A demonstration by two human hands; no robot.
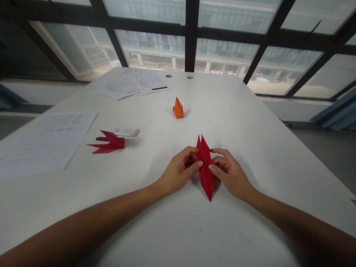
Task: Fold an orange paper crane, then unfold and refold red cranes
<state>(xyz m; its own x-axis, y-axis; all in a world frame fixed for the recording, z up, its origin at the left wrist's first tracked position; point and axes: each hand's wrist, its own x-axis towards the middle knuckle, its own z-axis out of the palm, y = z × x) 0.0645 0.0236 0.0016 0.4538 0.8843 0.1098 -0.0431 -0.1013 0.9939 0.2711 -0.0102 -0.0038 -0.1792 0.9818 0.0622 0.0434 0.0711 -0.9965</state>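
Head view: red origami (pixel 205 175), illegible printed sheet (pixel 41 142)

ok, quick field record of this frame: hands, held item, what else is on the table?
left hand: pinches the left edge of the red folded paper
right hand: pinches its right edge
paper shape: long diamond, split tip pointing away
surface: white table
nearby: red origami piece, orange origami piece, small white keypad device, printed sheets
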